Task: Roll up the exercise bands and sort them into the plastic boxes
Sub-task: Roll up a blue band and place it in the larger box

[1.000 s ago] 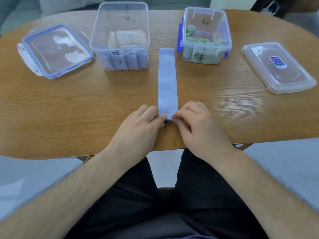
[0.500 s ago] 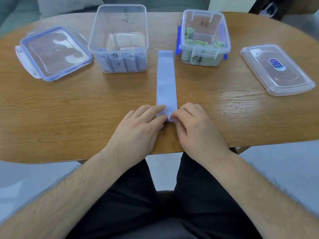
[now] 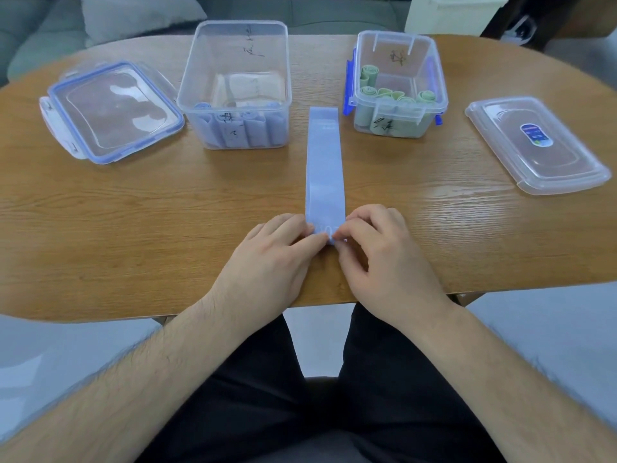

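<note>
- I see left hand [image 3: 273, 259] and right hand [image 3: 377, 252] both pinching the blue band's [image 3: 325, 168] near end on the table [image 3: 133, 212].
- Band's long axis runs straight away from both hands; roll goes far.

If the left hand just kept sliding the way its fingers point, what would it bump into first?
The left hand pinches the blue band at its near end, so that comes first; pushing on, it would likely meet the fingers of the right hand.
</note>
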